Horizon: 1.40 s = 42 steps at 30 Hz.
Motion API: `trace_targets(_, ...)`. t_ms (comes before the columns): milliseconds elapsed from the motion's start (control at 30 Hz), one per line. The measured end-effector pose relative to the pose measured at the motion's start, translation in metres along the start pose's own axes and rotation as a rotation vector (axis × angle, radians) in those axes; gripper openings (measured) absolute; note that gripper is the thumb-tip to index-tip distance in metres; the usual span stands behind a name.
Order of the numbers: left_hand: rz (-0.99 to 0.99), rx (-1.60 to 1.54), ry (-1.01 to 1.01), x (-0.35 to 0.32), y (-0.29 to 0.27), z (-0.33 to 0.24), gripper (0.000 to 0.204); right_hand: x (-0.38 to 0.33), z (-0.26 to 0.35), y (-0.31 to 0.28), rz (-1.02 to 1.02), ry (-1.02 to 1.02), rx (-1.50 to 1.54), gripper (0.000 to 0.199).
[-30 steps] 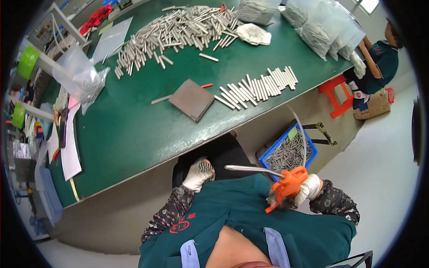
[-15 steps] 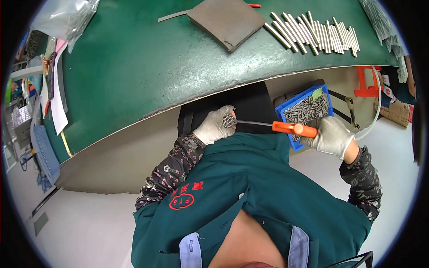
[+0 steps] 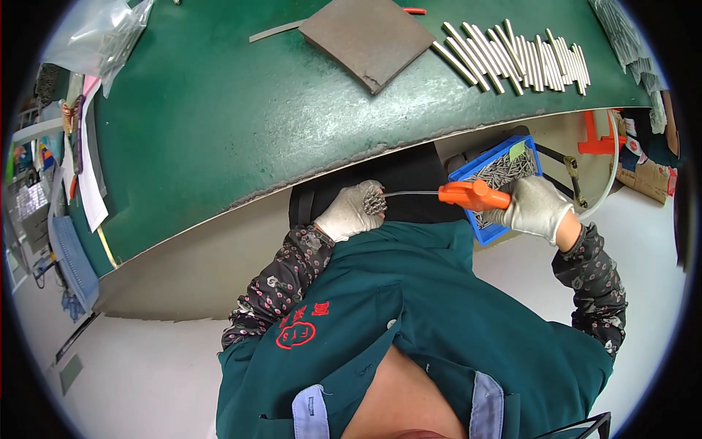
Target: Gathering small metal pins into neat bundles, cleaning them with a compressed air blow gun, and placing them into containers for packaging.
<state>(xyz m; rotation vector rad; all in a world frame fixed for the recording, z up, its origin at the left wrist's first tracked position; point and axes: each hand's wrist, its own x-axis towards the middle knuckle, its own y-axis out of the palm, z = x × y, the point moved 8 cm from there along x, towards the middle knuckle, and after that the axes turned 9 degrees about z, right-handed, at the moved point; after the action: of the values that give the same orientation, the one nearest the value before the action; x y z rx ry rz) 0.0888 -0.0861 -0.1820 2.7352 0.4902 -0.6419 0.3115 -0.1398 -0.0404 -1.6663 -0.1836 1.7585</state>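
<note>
My right hand (image 3: 535,208), in a white glove, grips an orange air blow gun (image 3: 474,195) with a thin metal nozzle that points left. The nozzle tip reaches my gloved left hand (image 3: 354,211), which is closed around a bundle of small metal pins (image 3: 375,203) held in front of my green apron, below the table edge. A pale hose (image 3: 605,183) curves away from the gun on the right. Under my right hand sits a blue bin (image 3: 497,172) full of small metal pins.
A green table (image 3: 219,132) fills the upper part of the view. On it lie a dark square pad (image 3: 365,38), a row of metal rods (image 3: 519,62) and a clear plastic bag (image 3: 95,36). Papers (image 3: 88,168) hang at the left edge. An orange stool (image 3: 598,132) stands at right.
My view has tilted down toward my lap. Both hands came together: the left closed on the pins and the blow gun's nozzle swung level against them.
</note>
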Motion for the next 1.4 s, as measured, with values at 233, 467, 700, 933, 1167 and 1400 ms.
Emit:
trace_targets(233,0.005,0.085,-0.034,-0.002,0.002,-0.001,0.030,0.004,0.001,0.012,0.080,0.005,-0.032,0.051)
trace_targets(467,-0.016,0.053,-0.008,-0.003,0.002,-0.003,0.027,0.003,0.002,0.004,0.042,-0.001,0.023,0.050)
trace_targets(700,-0.021,0.027,-0.018,-0.002,0.001,-0.010,0.025,0.003,-0.005,0.015,0.144,0.024,-0.012,0.051)
trace_targets(933,-0.015,0.003,-0.009,-0.003,0.002,-0.003,0.024,0.003,-0.005,0.008,0.046,0.025,0.054,0.047)
trace_targets(1167,-0.014,-0.003,-0.069,-0.001,-0.001,-0.006,0.023,0.000,-0.013,0.019,0.157,0.045,0.029,0.056)
trace_targets(1400,-0.038,0.021,-0.064,-0.002,-0.001,-0.002,0.025,-0.001,-0.012,0.019,0.156,0.054,0.058,0.049)
